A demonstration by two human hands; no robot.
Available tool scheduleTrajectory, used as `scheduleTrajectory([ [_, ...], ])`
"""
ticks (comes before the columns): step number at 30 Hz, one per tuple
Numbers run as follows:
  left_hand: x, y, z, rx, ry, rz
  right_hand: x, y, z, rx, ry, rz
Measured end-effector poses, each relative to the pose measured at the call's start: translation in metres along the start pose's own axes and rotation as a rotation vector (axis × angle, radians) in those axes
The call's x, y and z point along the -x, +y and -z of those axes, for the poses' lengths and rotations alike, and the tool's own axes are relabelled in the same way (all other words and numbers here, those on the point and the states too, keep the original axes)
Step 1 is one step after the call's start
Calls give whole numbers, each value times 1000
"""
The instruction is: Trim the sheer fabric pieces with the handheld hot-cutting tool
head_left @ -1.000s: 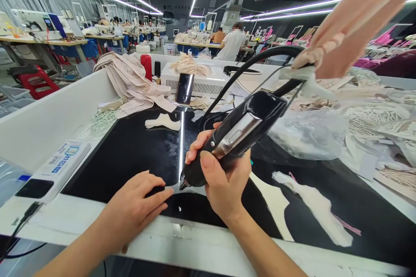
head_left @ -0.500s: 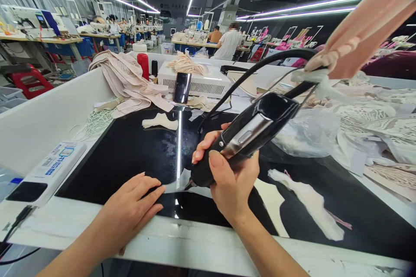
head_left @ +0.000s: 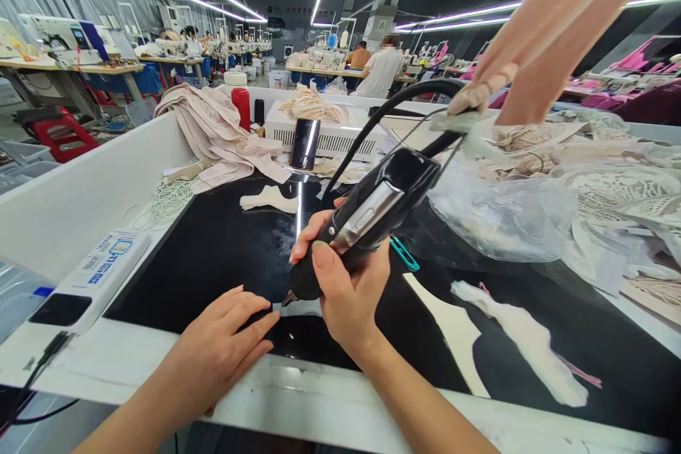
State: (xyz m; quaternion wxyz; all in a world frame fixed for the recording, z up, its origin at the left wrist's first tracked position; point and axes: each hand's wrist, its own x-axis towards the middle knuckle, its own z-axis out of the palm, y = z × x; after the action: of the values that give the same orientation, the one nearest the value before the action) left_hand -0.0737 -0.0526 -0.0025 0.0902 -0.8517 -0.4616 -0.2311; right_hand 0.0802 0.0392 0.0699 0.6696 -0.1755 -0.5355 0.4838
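My right hand (head_left: pixel 354 291) is wrapped round a black corded hand tool (head_left: pixel 367 216) with a silver lever and a small pointed metal tip. The tool tilts down to the left, its tip at a thin translucent piece (head_left: pixel 306 308) on the shiny black work surface (head_left: pixel 213 255). My left hand (head_left: pixel 226 347) lies flat with fingers stretched out, fingertips at the left end of that piece, close to the tip. Part of the piece is hidden behind my right hand. A tied fabric strip (head_left: pixel 553 28) and thin bands suspend the tool from above.
Right of my hand lie a teal clip-like object (head_left: pixel 404 254), a cream cut piece (head_left: pixel 447 330) and a bunched white fabric piece (head_left: pixel 524 340). Beyond are a clear plastic bag (head_left: pixel 505 220), a phone (head_left: pixel 305 144) and a vented white box (head_left: pixel 330 129). A white power bank (head_left: pixel 98 280) sits left.
The tool in my right hand has moved left along the translucent piece, closer to my left fingertips. The teal object has come into sight. My left hand stays flat, and the view has shifted slightly.
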Motion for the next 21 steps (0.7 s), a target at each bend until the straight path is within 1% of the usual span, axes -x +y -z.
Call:
scheduleTrajectory([
  [7,-1,0,1,44,-2,14,2,6,-5,14,-11,-12],
  [15,-1,0,0,67,11,24,3,7,-8,26,-5,-6],
  [18,0,-1,1,106,15,39,2,6,-8,-24,-19,-6],
  [21,1,-1,3,153,48,97,4,5,-5,-86,-32,7],
])
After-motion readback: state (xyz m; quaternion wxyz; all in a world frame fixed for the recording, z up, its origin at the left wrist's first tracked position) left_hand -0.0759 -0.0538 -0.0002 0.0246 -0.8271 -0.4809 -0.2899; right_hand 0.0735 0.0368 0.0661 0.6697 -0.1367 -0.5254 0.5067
